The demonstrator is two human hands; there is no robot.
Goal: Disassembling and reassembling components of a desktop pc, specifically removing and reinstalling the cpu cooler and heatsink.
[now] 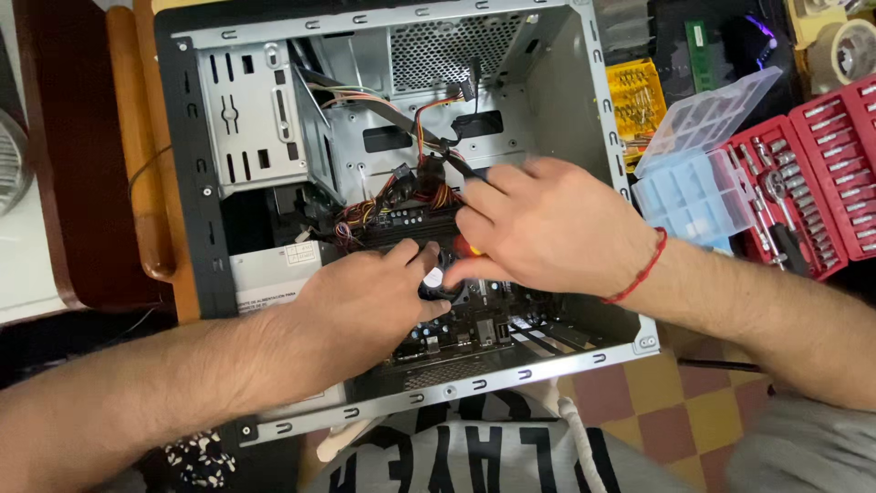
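Open grey sheet-metal computer case [205,128] lies on its side, interior up, with a red plastic socket-set case [821,183] and a clear blue plastic compartment box [698,187] well apart at right. Both hands are inside over the dark motherboard [484,329], meeting at the round black cooler fan [436,285]. Left hand [370,306] rests loosely curled, fingertips on the fan; right hand [547,228] pinches a small orange-red object [472,246], identity unclear.

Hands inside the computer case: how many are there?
2. The left hand rests on the fan at the motherboard; the right hand sits just beyond it, fingertips touching the same spot.
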